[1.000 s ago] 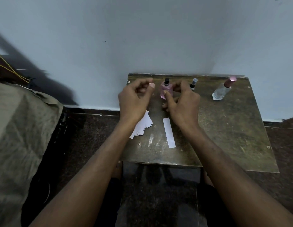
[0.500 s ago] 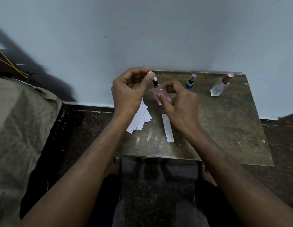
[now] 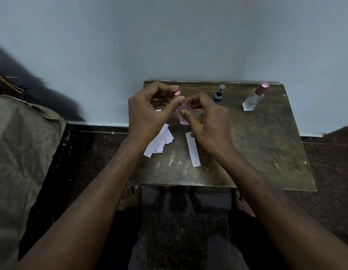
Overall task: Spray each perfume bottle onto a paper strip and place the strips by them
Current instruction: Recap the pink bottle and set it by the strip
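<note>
Three bottles total; uncapping pink bottle, gripped in right hand. Cap pinched by left hand. Next, prob.: drop cap, grab loose strip, spray.

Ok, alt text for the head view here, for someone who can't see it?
Over a small worn table, the right hand holds a pink bottle while the left hand pinches its pink cap. A single paper strip and a heap of strips lie below; a blue bottle and a clear bottle stand right.
</note>
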A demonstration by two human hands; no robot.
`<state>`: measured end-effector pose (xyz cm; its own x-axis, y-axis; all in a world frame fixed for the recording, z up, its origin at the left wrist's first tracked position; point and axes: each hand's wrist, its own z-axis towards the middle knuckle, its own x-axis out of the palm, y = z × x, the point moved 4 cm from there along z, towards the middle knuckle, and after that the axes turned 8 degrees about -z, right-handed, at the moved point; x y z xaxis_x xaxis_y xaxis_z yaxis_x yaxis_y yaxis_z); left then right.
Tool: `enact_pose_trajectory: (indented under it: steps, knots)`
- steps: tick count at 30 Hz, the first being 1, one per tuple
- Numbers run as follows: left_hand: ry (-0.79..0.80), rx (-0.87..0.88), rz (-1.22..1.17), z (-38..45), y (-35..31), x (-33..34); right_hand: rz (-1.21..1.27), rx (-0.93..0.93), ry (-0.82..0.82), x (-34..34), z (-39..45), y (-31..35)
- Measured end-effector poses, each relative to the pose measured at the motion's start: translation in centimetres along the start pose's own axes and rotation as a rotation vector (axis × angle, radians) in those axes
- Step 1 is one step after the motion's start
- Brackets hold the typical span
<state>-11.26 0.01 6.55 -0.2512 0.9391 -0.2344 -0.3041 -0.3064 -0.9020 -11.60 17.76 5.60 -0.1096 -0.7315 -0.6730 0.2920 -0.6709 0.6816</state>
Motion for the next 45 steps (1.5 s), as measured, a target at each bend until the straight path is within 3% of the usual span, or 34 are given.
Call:
enact_pose_trajectory:
  steps: [5, 8, 12, 14, 18, 31, 45]
  knots:
    - [-0.023, -0.053, -0.223, 0.0, -0.7, 0.2, 0.120, 0.044, -0.010, -0.8, 0.4, 0.2]
    - [-0.098, -0.088, 0.040, -0.1, -0.1, -0.4, 0.198, 0.097, -0.058, -1.6, 0.5, -0.4]
    - [0.351, 0.034, 0.559, -2.0, 0.3, 1.8, 0.253, 0.149, -0.120, -2.9, 0.7, -1.4]
    - [0.419, 0.109, 0.677, -3.1, -0.2, 2.7, 0.282, 0.166, -0.138, -3.3, 0.7, -1.7]
    - [0.379, 0.186, 0.748, -4.0, -0.7, 2.9, 0.300, 0.178, -0.139, -3.7, 0.6, -2.4]
    - [0.346, 0.145, 0.910, -1.6, 0.4, 3.4, 0.320, 0.202, -0.154, -3.6, 0.8, -1.9]
    - [0.294, 0.016, 0.838, 1.7, 4.4, 4.0, 0.341, 0.234, -0.149, -2.8, 1.6, -1.9]
